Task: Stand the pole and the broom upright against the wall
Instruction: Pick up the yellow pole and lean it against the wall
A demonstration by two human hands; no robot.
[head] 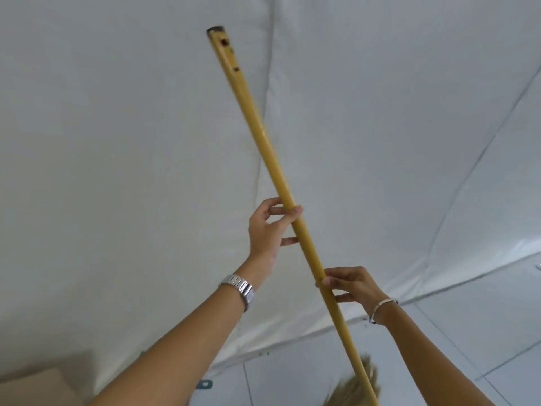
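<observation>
A long yellow pole (pixel 263 142) runs from the upper middle down to the bottom right, tilted, its dark-capped top end close to the white wall (pixel 117 142). My left hand (pixel 269 227) holds the pole at mid-length, thumb and fingers pinched around it. My right hand (pixel 348 285) grips it lower down. Straw-coloured broom bristles (pixel 354 385) show blurred at the bottom, behind the pole's lower part. I cannot tell whether the bristles belong to this pole.
White padded wall panels fill most of the view and meet a white tiled floor (pixel 439 347) at the lower right. A tan box corner (pixel 32 388) sits at the bottom left. A small teal object (pixel 205 384) lies on the floor by the wall.
</observation>
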